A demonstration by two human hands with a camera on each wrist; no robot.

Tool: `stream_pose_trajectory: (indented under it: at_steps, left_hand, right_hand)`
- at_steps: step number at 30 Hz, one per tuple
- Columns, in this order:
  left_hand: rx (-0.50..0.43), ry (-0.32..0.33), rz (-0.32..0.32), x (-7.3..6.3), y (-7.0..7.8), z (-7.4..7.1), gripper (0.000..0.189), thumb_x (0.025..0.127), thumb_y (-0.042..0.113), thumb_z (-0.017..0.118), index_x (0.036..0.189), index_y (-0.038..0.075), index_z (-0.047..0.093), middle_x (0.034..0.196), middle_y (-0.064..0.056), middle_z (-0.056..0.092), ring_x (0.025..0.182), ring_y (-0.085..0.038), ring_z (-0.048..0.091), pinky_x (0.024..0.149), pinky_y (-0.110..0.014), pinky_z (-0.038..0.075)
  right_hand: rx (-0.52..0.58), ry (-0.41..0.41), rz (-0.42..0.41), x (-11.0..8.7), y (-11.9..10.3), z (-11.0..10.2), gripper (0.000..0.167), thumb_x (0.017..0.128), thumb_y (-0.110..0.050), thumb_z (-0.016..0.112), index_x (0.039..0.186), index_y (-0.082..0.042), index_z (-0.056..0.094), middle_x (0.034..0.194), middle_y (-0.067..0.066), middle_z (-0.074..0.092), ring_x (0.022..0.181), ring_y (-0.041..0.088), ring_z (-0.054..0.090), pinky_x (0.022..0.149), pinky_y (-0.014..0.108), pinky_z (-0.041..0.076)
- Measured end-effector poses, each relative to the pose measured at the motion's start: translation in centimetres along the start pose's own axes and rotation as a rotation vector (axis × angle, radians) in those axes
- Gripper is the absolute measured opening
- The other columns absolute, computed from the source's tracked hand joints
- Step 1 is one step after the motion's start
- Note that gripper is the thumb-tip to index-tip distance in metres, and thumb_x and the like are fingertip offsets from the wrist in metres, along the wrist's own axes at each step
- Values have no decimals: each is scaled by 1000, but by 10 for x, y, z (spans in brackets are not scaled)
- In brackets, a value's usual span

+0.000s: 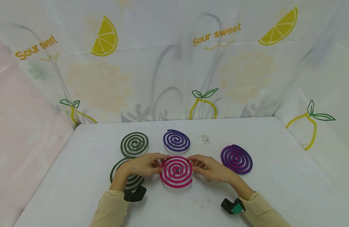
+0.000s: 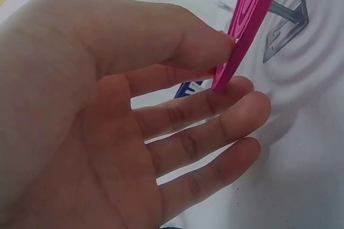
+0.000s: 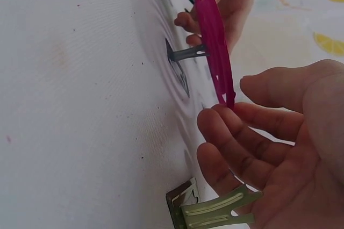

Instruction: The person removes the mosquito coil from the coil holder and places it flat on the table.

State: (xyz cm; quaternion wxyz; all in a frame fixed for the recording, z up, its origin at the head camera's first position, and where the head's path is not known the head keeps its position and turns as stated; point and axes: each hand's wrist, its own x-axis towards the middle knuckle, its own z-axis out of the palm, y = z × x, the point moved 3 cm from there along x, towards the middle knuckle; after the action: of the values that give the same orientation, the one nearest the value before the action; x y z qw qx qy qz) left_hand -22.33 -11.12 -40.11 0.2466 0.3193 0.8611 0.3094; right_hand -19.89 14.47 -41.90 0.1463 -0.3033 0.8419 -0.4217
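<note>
A pink mosquito coil [image 1: 176, 183] sits level above the table on a small metal stand [image 2: 287, 27], whose prong meets its centre. My left hand [image 1: 144, 164] pinches the coil's left edge, thumb on top and fingers beneath, as the left wrist view shows. On the opposite edge, my right hand [image 1: 211, 168] touches the rim with its fingertips. Its thumb is held slightly apart from the coil in the right wrist view. A second metal stand [image 3: 207, 210] is near the lower fingers of that hand.
Behind lie a green coil [image 1: 122, 145] and a blue coil [image 1: 176, 149], with a metal stand [image 1: 205, 139] beside them. Another green coil [image 1: 113, 170] is partly hidden under my left arm. A purple-and-pink coil [image 1: 250, 162] rests at the right. Printed cloth [image 1: 168, 72] walls the back.
</note>
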Motion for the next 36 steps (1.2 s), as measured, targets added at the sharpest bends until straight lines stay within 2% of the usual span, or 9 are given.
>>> stream_pose_trajectory:
  at_steps: [15,25,36]
  left_hand:
    - [-6,11,29,1,0,-1,53,90,16,60,141,15,45,113,-1,59,100,-18,60,84,-31,50]
    - [-12,26,-10,0,2,-1,54,89,17,61,141,18,46,109,3,58,99,-15,58,83,-31,49]
    - [5,39,9,1,3,-2,54,90,17,59,142,20,44,105,3,57,93,-13,56,77,-27,49]
  right_hand:
    - [21,2,6,0,-1,-1,37,97,-16,52,133,-12,49,112,4,58,99,17,58,82,24,51]
    - [27,5,2,-1,-3,-1,39,97,-15,52,135,-11,48,114,4,58,99,18,58,82,23,51]
    - [30,19,-21,-2,-5,-3,39,96,-16,53,134,-10,48,115,6,58,100,19,58,83,24,51]
